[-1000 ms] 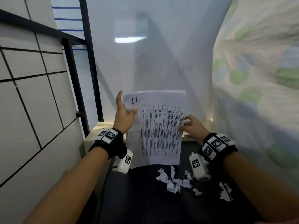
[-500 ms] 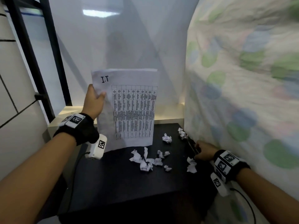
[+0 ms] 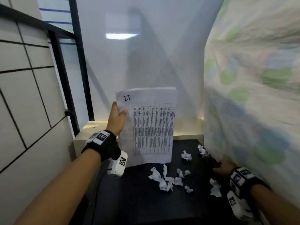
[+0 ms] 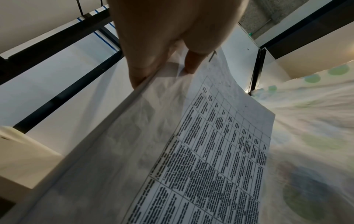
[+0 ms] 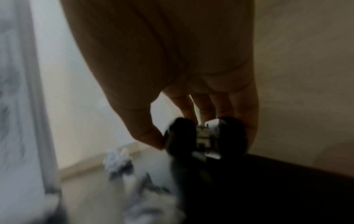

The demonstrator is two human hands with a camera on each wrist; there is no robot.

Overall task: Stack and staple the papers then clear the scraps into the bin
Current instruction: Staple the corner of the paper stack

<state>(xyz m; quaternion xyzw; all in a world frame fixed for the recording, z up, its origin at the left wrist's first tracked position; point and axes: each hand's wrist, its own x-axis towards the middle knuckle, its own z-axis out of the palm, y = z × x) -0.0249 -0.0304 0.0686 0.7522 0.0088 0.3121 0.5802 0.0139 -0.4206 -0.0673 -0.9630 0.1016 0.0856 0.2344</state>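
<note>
My left hand (image 3: 117, 117) holds a stack of printed papers (image 3: 151, 127) upright by its upper left edge, the bottom edge just above the black table (image 3: 138, 200). In the left wrist view the thumb and fingers (image 4: 141, 72) pinch the papers (image 4: 191, 151) at the edge. Several crumpled white scraps (image 3: 164, 179) lie on the table in front of the stack. My right hand (image 3: 223, 167) is at the table's right edge, gripping a black stapler (image 3: 212, 162). The blurred right wrist view shows the stapler (image 5: 205, 136) held between thumb and fingers.
A patterned cloth (image 3: 251, 95) hangs along the right side, over the table's right edge. A white tiled wall (image 3: 24, 95) and black metal frame (image 3: 65, 78) stand to the left. A pale ledge (image 3: 94, 125) runs behind the table.
My right hand let go of the papers' right edge, dropped to the table's right edge and took hold of the stapler. The left hand now holds the stack alone.
</note>
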